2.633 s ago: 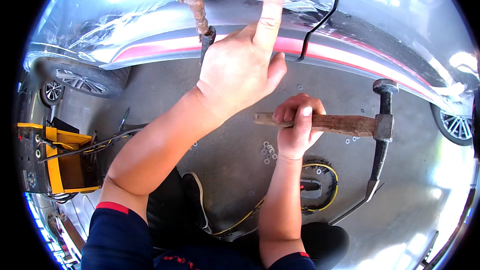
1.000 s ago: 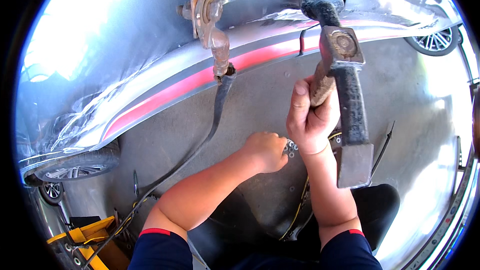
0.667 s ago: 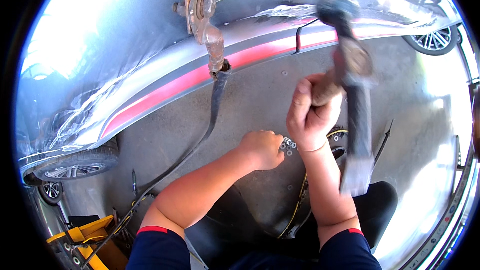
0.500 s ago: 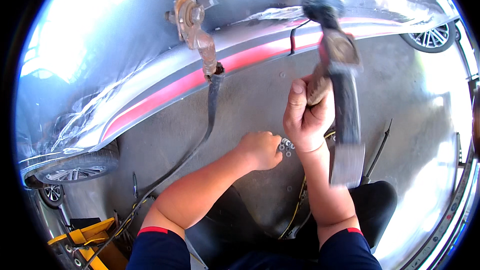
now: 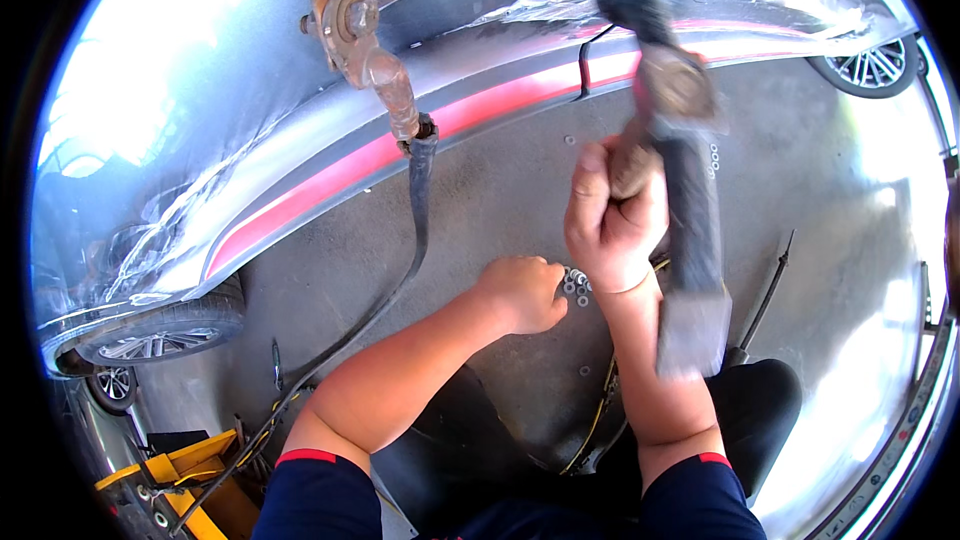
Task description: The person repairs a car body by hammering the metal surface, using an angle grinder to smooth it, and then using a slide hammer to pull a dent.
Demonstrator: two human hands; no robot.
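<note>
Right hand (image 5: 615, 230) grips hammer (image 5: 692, 220), too blurred to read.

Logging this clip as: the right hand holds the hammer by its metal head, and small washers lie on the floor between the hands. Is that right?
Not quite: the right hand holds the hammer by its wooden handle, not its metal head, as the head camera view shows. The small washers do lie on the floor between the hands.
</note>
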